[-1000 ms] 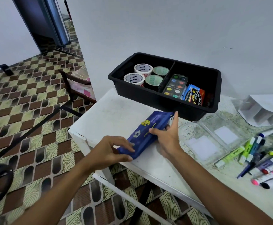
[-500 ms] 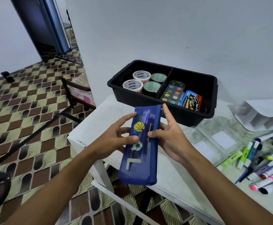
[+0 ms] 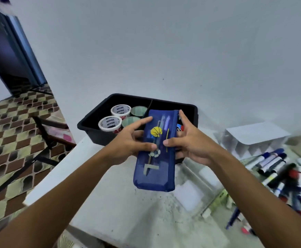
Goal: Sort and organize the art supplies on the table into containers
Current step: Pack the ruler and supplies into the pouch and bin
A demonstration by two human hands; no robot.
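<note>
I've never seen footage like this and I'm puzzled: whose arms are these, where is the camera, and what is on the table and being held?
No machine here: a person wears a wide-angle camera on the head, so the view looks forward and down along their own two arms. The left hand and right hand hold a blue mesh pencil pouch up above the white table, thumbs pinching its front; pens show through the mesh. Behind it sits a black bin with tape rolls in its left compartment. At the right lie loose markers and pens, somewhat blurred, beside a white divided organizer. A clear plastic case lies under the pouch.
</note>
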